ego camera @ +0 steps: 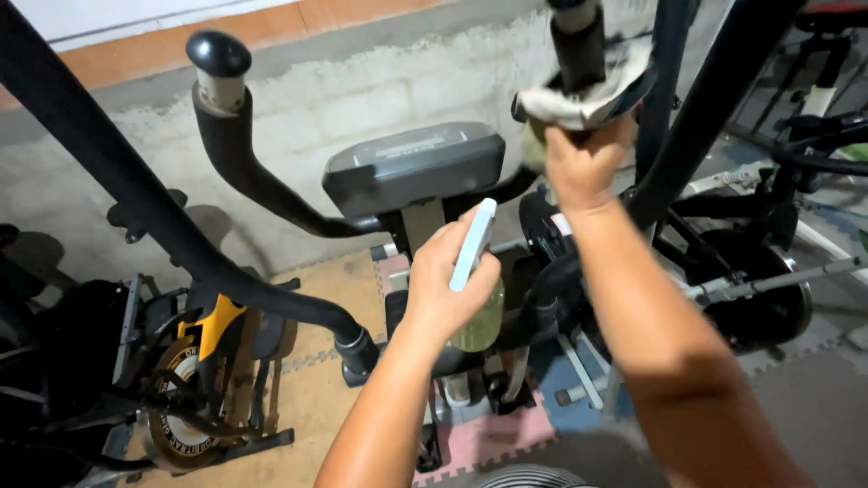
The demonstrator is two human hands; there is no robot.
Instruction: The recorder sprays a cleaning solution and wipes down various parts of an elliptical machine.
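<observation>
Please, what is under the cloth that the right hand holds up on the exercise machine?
The cloth is wrapped around the right handlebar, whose dark grip shows above it. The right hand presses it from below. The bar's surface beneath the cloth is covered. The left hand holds a spray bottle.

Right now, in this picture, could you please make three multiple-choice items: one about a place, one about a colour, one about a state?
1. Where is the cloth?
A. on the floor
B. around the right handlebar
C. on the console

2. The spray bottle has a head of which colour?
A. white
B. red
C. black

3. The left hand is
A. open and empty
B. closed on the spray bottle
C. resting on the console

Answers: B, the right hand presses it around the bar; A, the head is white; B, fingers wrap the bottle.
</observation>
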